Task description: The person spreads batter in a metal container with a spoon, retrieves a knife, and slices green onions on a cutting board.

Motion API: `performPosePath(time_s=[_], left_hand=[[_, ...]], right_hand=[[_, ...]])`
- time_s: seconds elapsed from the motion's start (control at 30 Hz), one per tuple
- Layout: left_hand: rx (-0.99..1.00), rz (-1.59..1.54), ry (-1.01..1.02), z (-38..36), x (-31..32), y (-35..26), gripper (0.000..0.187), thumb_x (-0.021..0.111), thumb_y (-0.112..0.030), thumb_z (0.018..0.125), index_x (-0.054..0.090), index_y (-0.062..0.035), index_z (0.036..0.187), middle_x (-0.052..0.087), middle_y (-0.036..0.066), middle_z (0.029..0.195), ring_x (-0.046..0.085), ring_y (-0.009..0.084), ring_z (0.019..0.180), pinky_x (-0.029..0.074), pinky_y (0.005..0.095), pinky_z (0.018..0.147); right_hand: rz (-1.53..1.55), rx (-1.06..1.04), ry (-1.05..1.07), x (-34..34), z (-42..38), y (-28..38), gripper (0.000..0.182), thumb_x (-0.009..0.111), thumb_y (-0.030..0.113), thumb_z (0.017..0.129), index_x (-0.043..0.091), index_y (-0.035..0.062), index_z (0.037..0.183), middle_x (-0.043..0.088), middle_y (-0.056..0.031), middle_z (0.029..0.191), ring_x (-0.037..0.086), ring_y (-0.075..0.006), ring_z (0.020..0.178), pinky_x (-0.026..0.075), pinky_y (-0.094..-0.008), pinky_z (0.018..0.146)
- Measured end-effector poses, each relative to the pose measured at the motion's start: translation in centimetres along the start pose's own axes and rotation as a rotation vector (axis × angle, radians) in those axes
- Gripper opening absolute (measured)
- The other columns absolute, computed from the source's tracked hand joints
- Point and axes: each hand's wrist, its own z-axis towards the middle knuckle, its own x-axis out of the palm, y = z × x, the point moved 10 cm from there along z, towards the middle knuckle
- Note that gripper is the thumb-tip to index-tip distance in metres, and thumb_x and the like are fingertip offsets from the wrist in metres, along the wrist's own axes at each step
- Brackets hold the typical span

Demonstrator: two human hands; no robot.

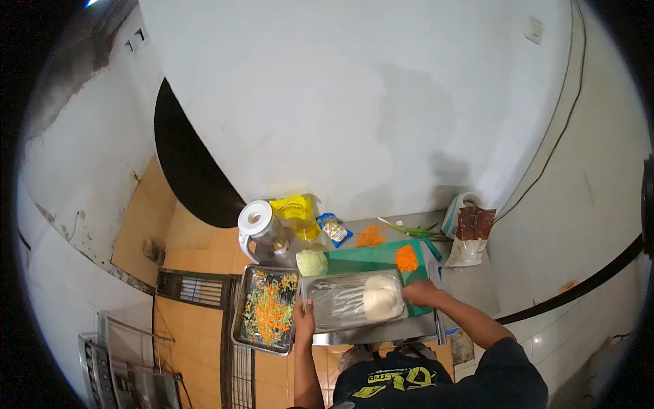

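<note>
A shiny rectangular tray [330, 303] with a white, dough-like mass [381, 298] at its right end lies over the front of a green cutting board [347, 260]. My left hand [304, 323] is closed on the tray's left edge, thumb on the near side. My right hand [422, 293] is closed at the tray's right edge; its fingertips are hard to make out. Close to my left hand, a second metal tray [240, 326] holds mixed shredded orange and green vegetables [269, 308]. A pale cabbage piece [312, 262] sits behind the shiny tray, and shredded carrot [407, 258] lies on the board.
Along the wall stand a white-lidded jug [257, 228], a yellow bag [296, 213] and a blue packet [334, 230]. Another orange shredded pile [370, 236] and green onions [415, 230] lie behind the board. A brown-and-white bag [470, 238] is at the right. A knife-like blade [440, 327] projects over the front edge.
</note>
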Motion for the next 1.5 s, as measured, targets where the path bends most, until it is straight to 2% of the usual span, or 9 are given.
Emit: performPosePath(time_s=[0.07, 0.2, 0.33, 0.43, 0.53, 0.63, 1.3, 1.43, 1.5], left_hand=[[-0.037, -0.023, -0.026, -0.3, 0.2, -0.4, 0.041, 0.051, -0.023, 0.104, 0.052, 0.0029, 0.136, 0.061, 0.015, 0.129, 0.054, 0.0227, 0.118, 0.038, 0.0337, 0.104], [-0.022, 0.026, -0.071, -0.1, -0.6, 1.4, 0.045, 0.051, -0.027, 0.104, 0.050, 0.0013, 0.139, 0.060, 0.016, 0.131, 0.054, 0.0239, 0.119, 0.038, 0.0343, 0.104], [-0.057, 0.048, -0.042, -2.2, 0.1, -0.5, 0.050, 0.051, -0.030, 0.104, 0.048, 0.0030, 0.141, 0.058, 0.018, 0.135, 0.053, 0.0256, 0.122, 0.037, 0.0350, 0.106], [0.004, 0.026, -0.056, -1.7, 0.0, 0.5, 0.049, 0.051, -0.030, 0.104, 0.049, 0.0037, 0.140, 0.059, 0.018, 0.133, 0.054, 0.0248, 0.120, 0.038, 0.0348, 0.105], [-0.032, -0.029, -0.058, -2.4, 0.4, 0.5, 0.049, 0.051, -0.030, 0.104, 0.049, 0.0036, 0.140, 0.059, 0.017, 0.133, 0.054, 0.0237, 0.119, 0.039, 0.0345, 0.104], [-0.028, 0.002, -0.087, -2.5, 0.6, -0.7, 0.047, 0.052, -0.031, 0.104, 0.052, 0.0034, 0.137, 0.061, 0.014, 0.128, 0.055, 0.0212, 0.117, 0.040, 0.0337, 0.102], [-0.082, -0.001, 0.005, -0.3, 0.9, 0.0, 0.043, 0.049, -0.027, 0.105, 0.052, -0.0010, 0.139, 0.060, 0.010, 0.132, 0.052, 0.0193, 0.121, 0.037, 0.0324, 0.105], [-0.045, 0.060, 0.076, 1.1, 0.3, 2.6, 0.046, 0.049, -0.030, 0.106, 0.050, 0.0001, 0.140, 0.059, 0.011, 0.133, 0.051, 0.0195, 0.123, 0.037, 0.0328, 0.106], [0.131, 0.233, 0.032, 5.3, -0.1, 4.4, 0.048, 0.048, -0.032, 0.106, 0.049, 0.0013, 0.140, 0.060, 0.012, 0.131, 0.051, 0.0192, 0.121, 0.037, 0.0328, 0.105]], right_hand=[[0.043, -0.095, 0.195, 1.9, 0.3, 0.4, 0.027, 0.056, 0.032, 0.095, 0.072, 0.0102, 0.099, 0.072, -0.0105, 0.090, 0.067, -0.0365, 0.082, 0.052, -0.0474, 0.075], [0.287, -0.005, -0.205, -3.5, -0.2, -1.7, 0.031, 0.056, 0.035, 0.094, 0.070, 0.0070, 0.089, 0.070, -0.0193, 0.087, 0.067, -0.0394, 0.083, 0.050, -0.0527, 0.072], [0.126, -0.174, 0.158, 0.6, -0.5, 0.4, 0.028, 0.058, 0.032, 0.091, 0.072, 0.0070, 0.092, 0.071, -0.0196, 0.091, 0.067, -0.0413, 0.086, 0.051, -0.0523, 0.074], [0.295, -0.232, -0.168, -2.3, 0.3, -0.6, 0.024, 0.058, 0.027, 0.092, 0.076, 0.0128, 0.099, 0.072, -0.0124, 0.085, 0.066, -0.0372, 0.078, 0.050, -0.0500, 0.069], [-0.178, -0.161, 0.023, 2.3, 1.2, -1.4, 0.025, 0.057, 0.029, 0.093, 0.076, 0.0129, 0.097, 0.071, -0.0127, 0.082, 0.066, -0.0369, 0.076, 0.050, -0.0498, 0.068], [0.110, -0.269, 0.107, 0.8, -0.5, 0.0, 0.028, 0.056, 0.032, 0.095, 0.074, 0.0115, 0.088, 0.069, -0.0119, 0.077, 0.065, -0.0367, 0.073, 0.049, -0.0504, 0.066], [0.187, 0.082, -0.179, -1.0, -0.7, -1.5, 0.029, 0.060, 0.033, 0.093, 0.075, 0.0090, 0.087, 0.070, -0.0137, 0.077, 0.066, -0.0341, 0.074, 0.050, -0.0480, 0.068], [0.150, -0.072, 0.097, 1.0, -0.5, 0.3, 0.027, 0.061, 0.031, 0.094, 0.074, 0.0092, 0.087, 0.069, -0.0146, 0.077, 0.067, -0.0363, 0.077, 0.051, -0.0494, 0.071], [0.243, -0.024, -0.232, -3.5, -1.2, 0.2, 0.028, 0.060, 0.033, 0.094, 0.074, 0.0096, 0.087, 0.069, -0.0144, 0.077, 0.066, -0.0369, 0.076, 0.051, -0.0487, 0.071]])
